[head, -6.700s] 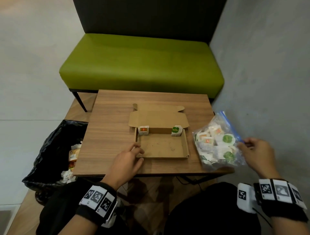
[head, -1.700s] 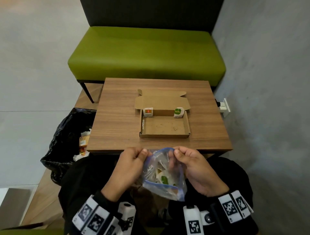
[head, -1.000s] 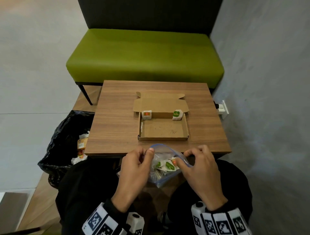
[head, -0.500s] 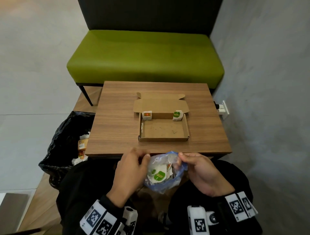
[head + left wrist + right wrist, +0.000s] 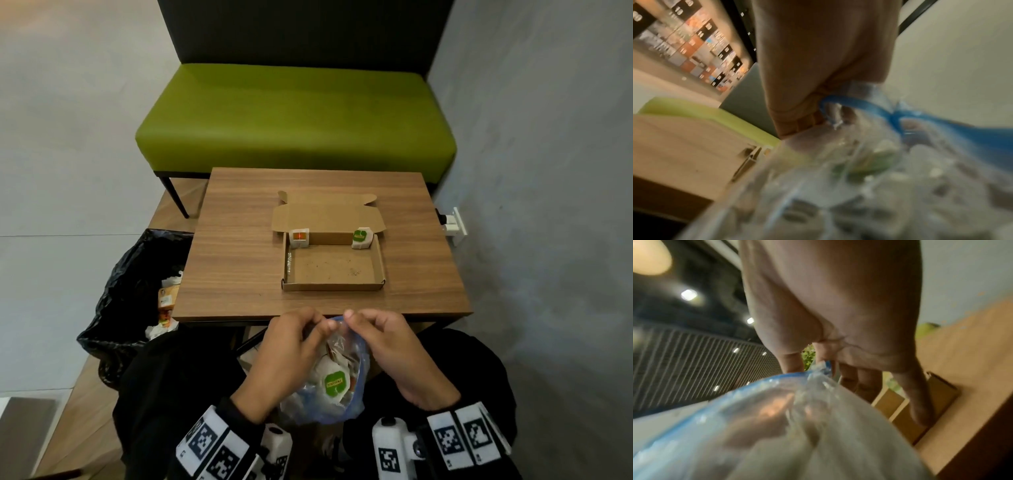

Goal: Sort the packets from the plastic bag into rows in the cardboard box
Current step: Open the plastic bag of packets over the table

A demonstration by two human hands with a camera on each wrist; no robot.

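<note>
Head view: plastic bag [image 5: 337,404] holds packets [image 5: 336,381], seemingly many.

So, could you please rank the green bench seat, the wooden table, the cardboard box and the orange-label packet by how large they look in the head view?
1. Green bench seat
2. Wooden table, though it is nearer the camera, so true order with the bench is unsure
3. Cardboard box
4. Orange-label packet

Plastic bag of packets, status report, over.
Left hand and right hand both pinch the blue-rimmed clear plastic bag over the lap. Open brown cardboard box holds two packets at its back corners. Nothing blocks it.
</note>
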